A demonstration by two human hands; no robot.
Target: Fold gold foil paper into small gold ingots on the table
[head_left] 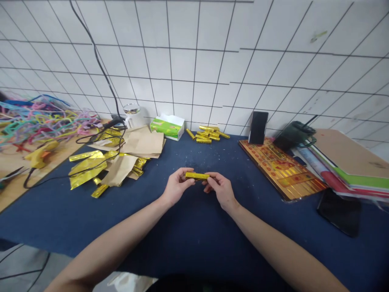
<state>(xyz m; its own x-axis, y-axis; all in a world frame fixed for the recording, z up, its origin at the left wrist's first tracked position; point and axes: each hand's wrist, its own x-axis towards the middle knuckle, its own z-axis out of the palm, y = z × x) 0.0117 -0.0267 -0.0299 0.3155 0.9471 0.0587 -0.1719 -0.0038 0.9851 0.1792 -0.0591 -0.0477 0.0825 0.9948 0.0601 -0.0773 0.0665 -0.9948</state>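
Note:
A small gold foil bar (197, 176) is held level above the dark blue tabletop (194, 235), one end in each hand. My left hand (176, 187) pinches its left end with thumb and fingers closed. My right hand (219, 190) pinches the right end the same way. Behind them, by the wall, lies a pile of several finished gold bars (207, 134). To the left sit loose gold foil sheets (86, 167) and brown paper pieces (142, 142).
A green tissue box (167, 126), a white cup (133, 115) and a black cable (100, 69) are at the back left. Coloured pipe cleaners (39, 117) and a yellow glue gun (41, 156) lie far left. Gold printed sheets (284, 168), an upright phone (258, 127), stacked folders (343, 170) and a dark phone (338, 213) are on the right.

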